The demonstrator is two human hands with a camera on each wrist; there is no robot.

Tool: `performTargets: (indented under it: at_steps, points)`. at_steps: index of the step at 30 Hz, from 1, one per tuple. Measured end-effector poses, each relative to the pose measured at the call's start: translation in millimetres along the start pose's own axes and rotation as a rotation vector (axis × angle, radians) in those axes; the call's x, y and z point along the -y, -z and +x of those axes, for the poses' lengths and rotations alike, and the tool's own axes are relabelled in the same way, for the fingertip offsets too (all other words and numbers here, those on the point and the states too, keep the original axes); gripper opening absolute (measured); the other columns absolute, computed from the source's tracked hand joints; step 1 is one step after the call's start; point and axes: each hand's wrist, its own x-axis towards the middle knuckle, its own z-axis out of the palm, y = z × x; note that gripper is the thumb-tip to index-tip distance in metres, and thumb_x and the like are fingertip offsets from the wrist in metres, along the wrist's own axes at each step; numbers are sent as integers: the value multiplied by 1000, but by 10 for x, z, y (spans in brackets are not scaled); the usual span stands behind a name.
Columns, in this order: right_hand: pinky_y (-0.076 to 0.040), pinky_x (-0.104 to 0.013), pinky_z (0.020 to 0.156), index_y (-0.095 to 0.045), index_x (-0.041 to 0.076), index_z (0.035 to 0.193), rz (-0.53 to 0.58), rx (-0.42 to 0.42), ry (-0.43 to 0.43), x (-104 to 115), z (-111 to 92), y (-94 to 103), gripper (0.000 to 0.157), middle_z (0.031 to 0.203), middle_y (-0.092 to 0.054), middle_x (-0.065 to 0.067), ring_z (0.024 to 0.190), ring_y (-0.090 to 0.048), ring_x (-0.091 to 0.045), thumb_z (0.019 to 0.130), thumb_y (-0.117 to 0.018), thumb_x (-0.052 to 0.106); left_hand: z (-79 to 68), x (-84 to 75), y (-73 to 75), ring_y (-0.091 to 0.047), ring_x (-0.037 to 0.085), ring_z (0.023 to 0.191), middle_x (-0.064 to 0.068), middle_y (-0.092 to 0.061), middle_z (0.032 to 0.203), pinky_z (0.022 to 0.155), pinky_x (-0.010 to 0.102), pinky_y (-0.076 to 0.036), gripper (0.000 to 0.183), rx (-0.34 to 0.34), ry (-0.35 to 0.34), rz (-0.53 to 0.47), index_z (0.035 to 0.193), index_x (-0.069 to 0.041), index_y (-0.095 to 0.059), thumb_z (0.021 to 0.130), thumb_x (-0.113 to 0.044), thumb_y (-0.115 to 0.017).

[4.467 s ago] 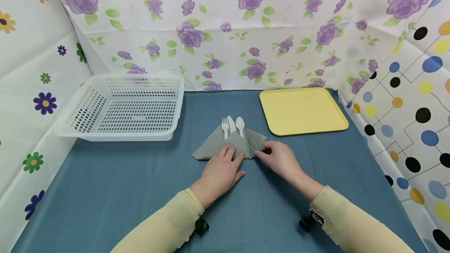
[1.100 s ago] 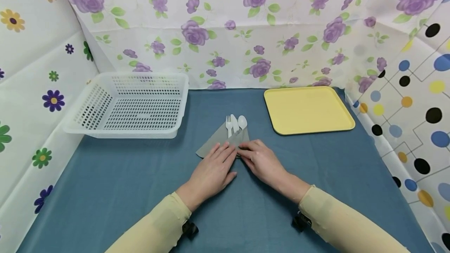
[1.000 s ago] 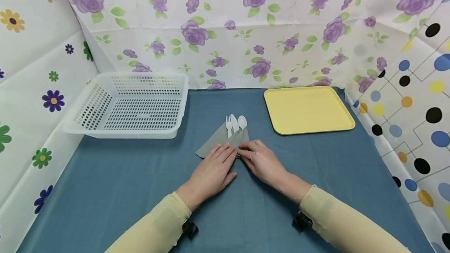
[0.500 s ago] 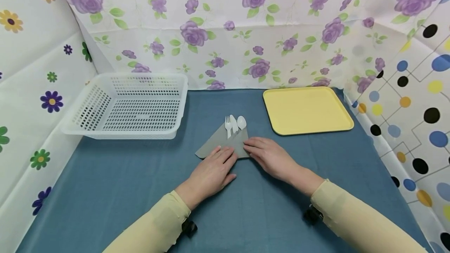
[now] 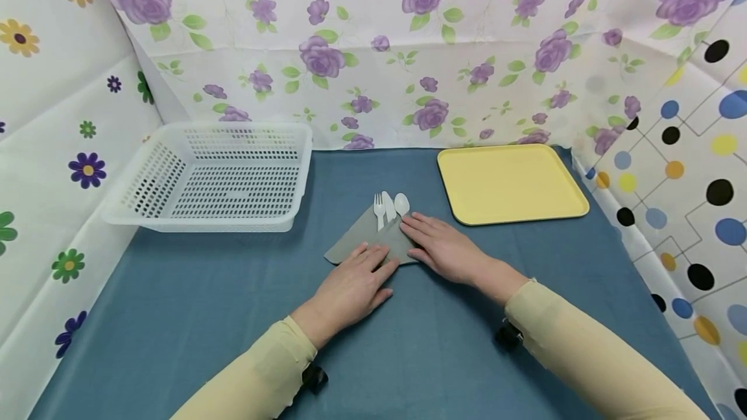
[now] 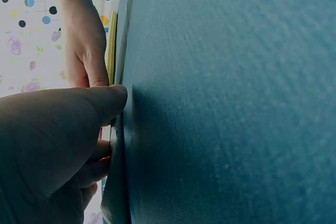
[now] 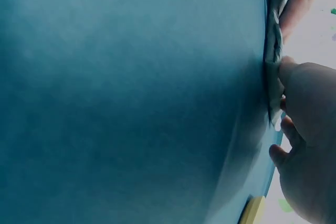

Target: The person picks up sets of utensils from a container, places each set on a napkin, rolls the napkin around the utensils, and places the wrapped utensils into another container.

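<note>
- Currently, the grey napkin (image 5: 352, 238), folded into a rough triangular pocket, lies on the blue cloth-covered tabletop (image 5: 233, 316) under the fingertips of both hands.
- The white plastic fork (image 5: 379, 210), white plastic knife (image 5: 388, 203) and white plastic spoon (image 5: 401, 204) lie side by side, upper ends showing beyond the front fold, lower ends hidden by it.
- The left hand (image 5: 352, 284) grasps nothing; its nearly straight fingers rest on the napkin's lower front.
- The right hand (image 5: 448, 253) is likewise free of any grip, its extended fingers laid over the napkin's right side, just below the spoon.
- The wrist views are dim and show the napkin edge-on, so I cannot tell how hard either hand presses.
- To press this fold well, I would pin the lower edge with the left hand and smooth the right side with flat fingers, from the cutlery outward, lightly enough that the spoon neither slides nor tilts.
</note>
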Motion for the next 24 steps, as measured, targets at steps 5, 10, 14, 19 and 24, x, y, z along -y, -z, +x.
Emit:
performTargets:
  at_steps: [5,10,14,19,24]
  points:
    - [-27,-57,132,-37,6,172,27,62,-20,-54,34,30,67,178,-34,-14,166,-26,-35,117,-56,40,-5,-7,20,-53,35,150,21,-59,158,130,51,-33,55,2,0,-17,155,-8,-64,108,-35,-76]
    - [-24,-56,133,-32,7,174,34,112,-29,-97,59,38,70,181,-28,-13,168,-21,-34,118,-52,43,-8,-7,23,-53,35,151,21,-59,159,130,51,-33,55,5,1,-18,155,-8,-64,108,-36,-75]
    - [-23,-55,134,-31,6,174,20,113,-43,-103,55,30,71,180,-28,-15,168,-21,-34,118,-51,45,-7,-9,20,-53,35,151,21,-59,159,131,50,-32,55,5,3,-18,155,-9,-64,109,-36,-75]
    - [-23,-54,134,-32,7,174,-49,94,-21,-38,-4,19,69,180,-28,-13,168,-23,-33,119,-50,44,-6,-8,13,-53,35,151,21,-59,159,130,51,-33,54,8,2,-21,155,-9,-64,109,-36,-74]
    - [-26,-55,133,-40,8,171,-109,39,59,59,-84,13,61,178,-35,-10,165,-30,-32,118,-56,34,-4,-5,11,-53,34,151,20,-59,159,131,51,-32,54,7,5,-24,154,-8,-65,109,-35,-75]
